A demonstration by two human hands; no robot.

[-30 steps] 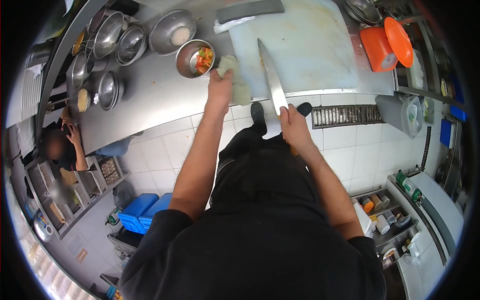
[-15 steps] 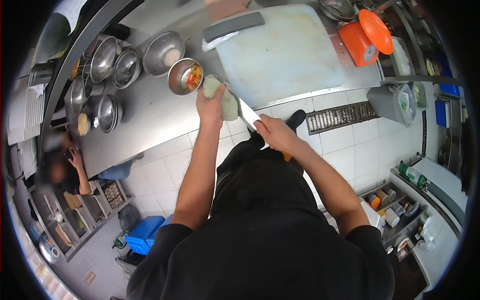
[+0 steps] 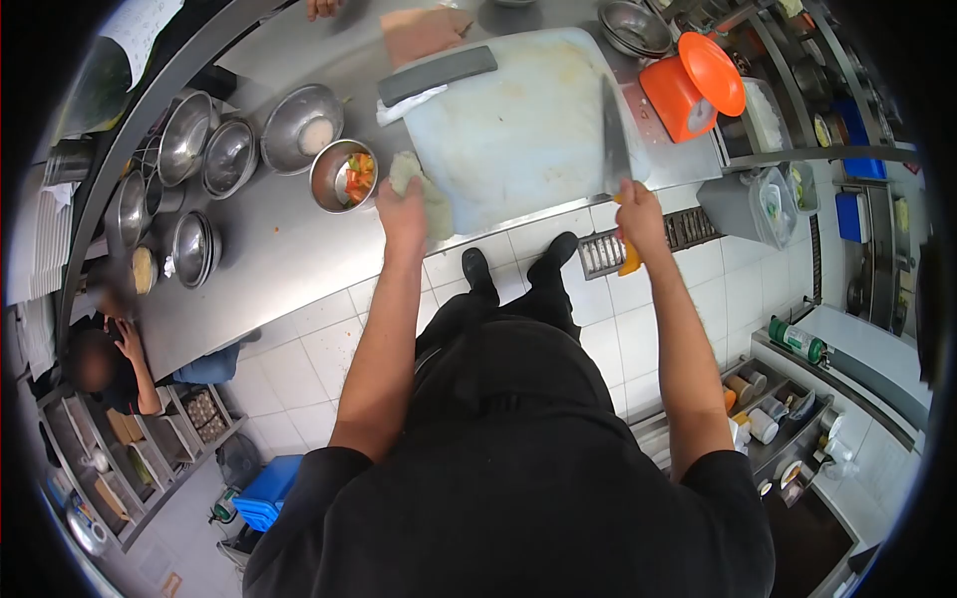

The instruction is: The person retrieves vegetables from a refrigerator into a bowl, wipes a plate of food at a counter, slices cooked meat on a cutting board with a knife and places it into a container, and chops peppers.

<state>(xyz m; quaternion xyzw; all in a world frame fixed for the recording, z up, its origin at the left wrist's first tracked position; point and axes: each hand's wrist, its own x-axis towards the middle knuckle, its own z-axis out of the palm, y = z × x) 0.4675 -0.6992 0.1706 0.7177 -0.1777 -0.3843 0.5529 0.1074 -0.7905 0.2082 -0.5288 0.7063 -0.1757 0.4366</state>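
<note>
My left hand [image 3: 402, 217] grips a greenish cloth [image 3: 431, 204] at the near left corner of the white cutting board [image 3: 508, 140]. In my right hand [image 3: 641, 217] is a knife [image 3: 614, 140] with a yellow-orange handle. Its broad blade points away from me, over the right part of the board. A steel bowl [image 3: 324, 182] with chopped red, orange and green pieces [image 3: 360, 177] stands just left of the cloth. Across the board's far left edge lies a long dark grey block [image 3: 437, 77], with a white cloth [image 3: 409, 104] beside it.
Several steel bowls [image 3: 229, 157] stand on the left of the steel counter [image 3: 269, 269]. An orange scale [image 3: 678, 98] is to the right of the board. Another person [image 3: 140, 364] is at the counter's left end; a hand [image 3: 322, 8] shows at the far edge.
The knife was against the cloth and is now apart from it. My right hand has moved right, and the blade has swung round to point away from me. My left hand still holds the cloth.
</note>
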